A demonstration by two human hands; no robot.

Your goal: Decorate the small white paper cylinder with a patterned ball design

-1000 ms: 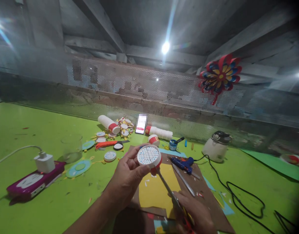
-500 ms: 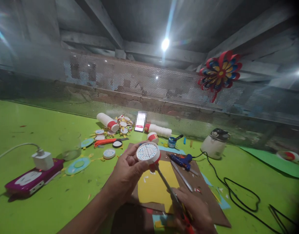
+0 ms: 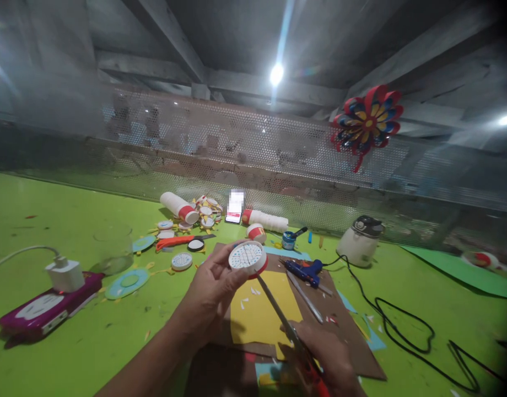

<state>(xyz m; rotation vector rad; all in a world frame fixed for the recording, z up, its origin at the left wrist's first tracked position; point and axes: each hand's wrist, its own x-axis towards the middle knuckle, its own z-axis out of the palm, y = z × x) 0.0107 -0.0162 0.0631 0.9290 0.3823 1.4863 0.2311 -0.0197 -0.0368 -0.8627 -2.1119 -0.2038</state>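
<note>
My left hand (image 3: 214, 284) grips a short round cup piece (image 3: 248, 258), its white face dotted with blue and red and crossed by dark lines, with a red band below. My right hand (image 3: 323, 347) is closed on red-handled scissors (image 3: 309, 369). Their long metal blades slant up and left, the tips at the lower edge of the cup piece. Below lies yellow paper (image 3: 259, 317) with small white scraps, on a brown board (image 3: 352, 336).
A blue glue gun (image 3: 305, 271) and a silver blade-like tool (image 3: 305, 298) lie on the board. Around it are a power strip (image 3: 42, 309), stacked cups (image 3: 265, 220), an orange cutter (image 3: 179, 241), a phone (image 3: 235, 208), a white-black container (image 3: 361, 241) and a black cable (image 3: 396, 331).
The view has shifted slightly, moving most things a little left in the picture. More white scraps show on the yellow paper. Both hands keep their holds.
</note>
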